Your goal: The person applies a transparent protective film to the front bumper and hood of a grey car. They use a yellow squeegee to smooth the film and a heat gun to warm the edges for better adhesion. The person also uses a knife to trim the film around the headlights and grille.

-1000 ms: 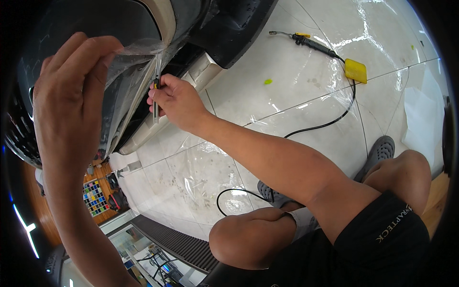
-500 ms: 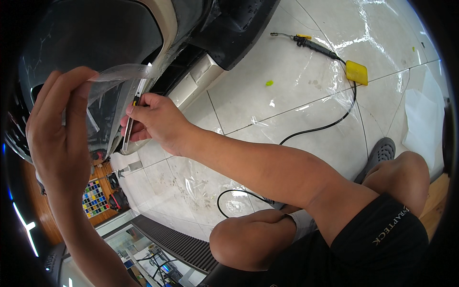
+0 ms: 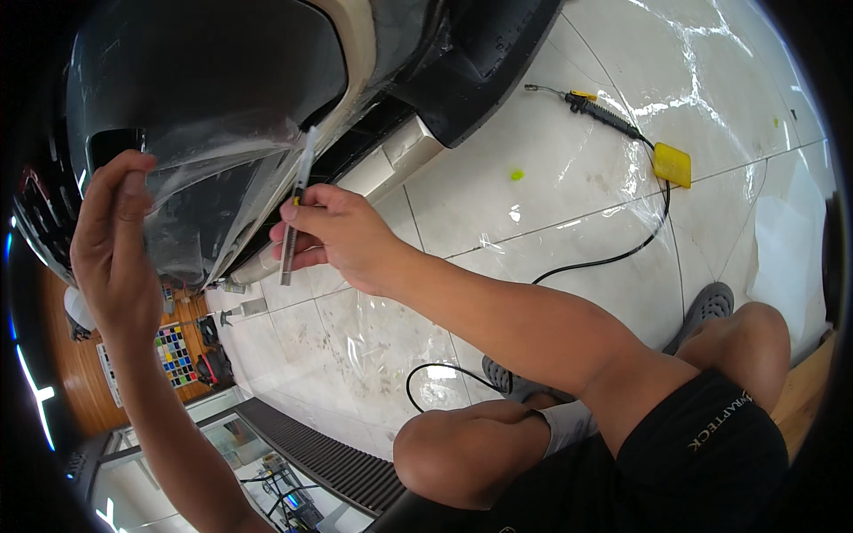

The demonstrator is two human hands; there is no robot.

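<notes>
My left hand is raised beside a dark car panel, thumb and fingers closed on the edge of a clear plastic film. From there the film stretches right across the panel in loose folds. My right hand grips a slim snap-off utility knife between thumb and fingers. Its blade end points up, in front of the panel's pale edge. Whether the tip touches the film or the panel I cannot tell.
A black spray gun lies on the tiled floor, its hose curving back toward my legs. Near it are a yellow squeegee-like pad and a white sheet. The dark lower car trim juts out above the floor.
The film's raised strip between my hands has dropped closer to the panel. The knife in my right hand has shifted slightly right in the picture. The whole view has shifted a little too.
</notes>
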